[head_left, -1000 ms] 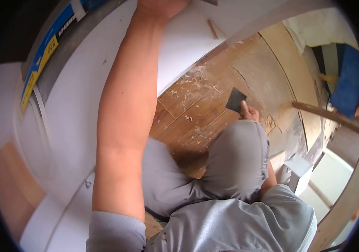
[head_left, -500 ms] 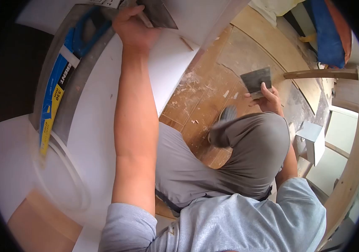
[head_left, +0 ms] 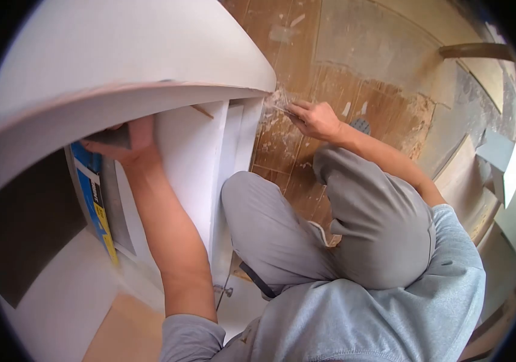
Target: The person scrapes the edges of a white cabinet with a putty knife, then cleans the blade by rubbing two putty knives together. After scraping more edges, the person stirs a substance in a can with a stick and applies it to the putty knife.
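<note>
My left hand (head_left: 126, 142) is inside the white cabinet (head_left: 185, 169), under its curved top panel. The fingers are closed round a dark, flat scraper (head_left: 116, 136), partly covered by the hand and the panel edge. Right below that hand lies a handsaw (head_left: 98, 202) in a blue and yellow sleeve, its handle end hidden by the hand. Over the floor, at the cabinet's front corner, my right hand (head_left: 318, 120) grips a thin scraper (head_left: 282, 110) seen nearly edge-on.
A thin brown stick (head_left: 202, 111) lies in the cabinet. White dust and scraps cover the wooden floor (head_left: 294, 151). A grey-white box-like piece (head_left: 499, 160) and loose boards (head_left: 466, 187) stand at the right. My knees (head_left: 384, 223) are close to the cabinet front.
The view has shifted, and the white top panel now fills the upper left. My left hand is further inside beside the saw. My right hand has come left toward the cabinet corner, its scraper turned edge-on.
</note>
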The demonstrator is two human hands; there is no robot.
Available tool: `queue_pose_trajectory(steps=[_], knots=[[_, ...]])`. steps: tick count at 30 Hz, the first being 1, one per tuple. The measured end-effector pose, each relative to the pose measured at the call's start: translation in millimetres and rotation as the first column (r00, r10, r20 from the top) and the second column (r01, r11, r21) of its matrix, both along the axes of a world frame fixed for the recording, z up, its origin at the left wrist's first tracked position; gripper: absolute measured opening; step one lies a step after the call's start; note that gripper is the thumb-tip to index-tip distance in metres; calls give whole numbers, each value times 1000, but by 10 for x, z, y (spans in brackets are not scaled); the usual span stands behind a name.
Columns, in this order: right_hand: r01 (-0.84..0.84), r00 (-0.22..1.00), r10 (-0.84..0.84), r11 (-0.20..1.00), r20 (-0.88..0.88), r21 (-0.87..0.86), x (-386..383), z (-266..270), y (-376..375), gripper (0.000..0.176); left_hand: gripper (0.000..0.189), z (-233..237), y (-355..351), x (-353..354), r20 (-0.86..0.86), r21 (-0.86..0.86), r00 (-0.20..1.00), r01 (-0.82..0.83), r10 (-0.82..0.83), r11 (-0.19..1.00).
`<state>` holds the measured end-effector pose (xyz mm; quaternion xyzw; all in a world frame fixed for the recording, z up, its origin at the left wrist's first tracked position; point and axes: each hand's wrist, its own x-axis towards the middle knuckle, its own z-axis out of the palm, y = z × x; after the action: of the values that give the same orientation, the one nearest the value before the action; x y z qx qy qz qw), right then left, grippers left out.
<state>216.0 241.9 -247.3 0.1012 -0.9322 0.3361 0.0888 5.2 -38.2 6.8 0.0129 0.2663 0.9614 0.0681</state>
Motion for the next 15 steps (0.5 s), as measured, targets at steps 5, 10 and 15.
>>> queue_pose_trajectory(steps=[5,10,15], knots=[[110,992,-111,994,-60,-16,-108,-250,-161,30,30,-17,-45,-33,-34,-158,999,11,-17,987],[156,985,-158,987,-73,-35,-151,-249,-256,30,46,-14,-30,-69,-35,-293,999,19,-30,956],[184,979,-189,980,-73,-71,-206,-284,-320,28,65,-20,-68,-74,-68,-453,998,-47,18,890]])
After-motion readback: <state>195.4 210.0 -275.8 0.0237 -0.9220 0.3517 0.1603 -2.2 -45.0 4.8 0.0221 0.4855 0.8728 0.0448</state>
